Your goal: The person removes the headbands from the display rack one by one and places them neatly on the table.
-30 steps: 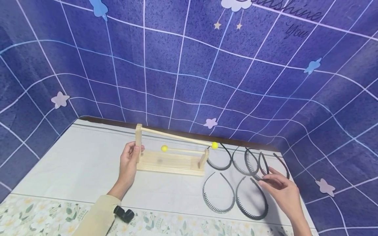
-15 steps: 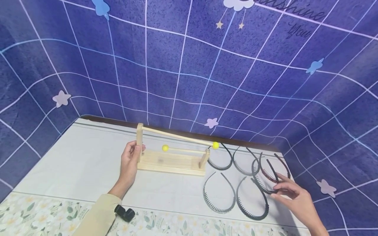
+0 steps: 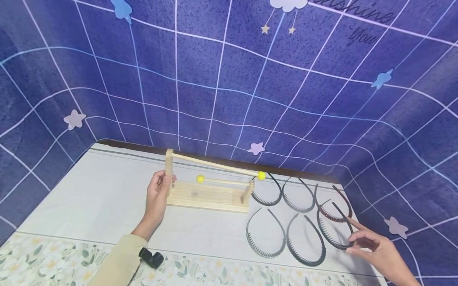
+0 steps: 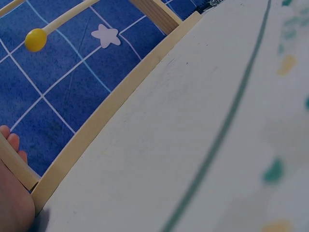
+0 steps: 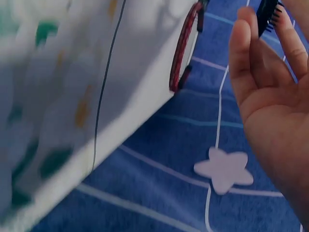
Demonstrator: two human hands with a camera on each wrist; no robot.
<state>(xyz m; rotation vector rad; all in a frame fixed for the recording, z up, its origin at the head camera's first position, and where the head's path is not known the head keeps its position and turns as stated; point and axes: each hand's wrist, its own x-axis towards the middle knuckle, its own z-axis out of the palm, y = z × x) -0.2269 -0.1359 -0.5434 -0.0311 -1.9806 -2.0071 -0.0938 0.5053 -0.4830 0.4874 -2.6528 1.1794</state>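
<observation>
My left hand grips the tall left upright of a wooden stand on the table. Two rods tipped with yellow balls run from the stand's posts, the longer upper one ending in a ball at the right. At the table's right side, my right hand pinches a black toothed headband at its lower right curve. In the right wrist view its teeth show between the fingers. Just behind it lies a dark red headband, which it partly overlaps in the head view.
Several more headbands lie right of the stand: a black one and a grey one at the back, a grey one and a black one in front. A blue patterned curtain rises behind the white table.
My right hand has carried the black headband from among the back row to the right and toward me, in front of the dark red one. The left hand and stand stay in place.
</observation>
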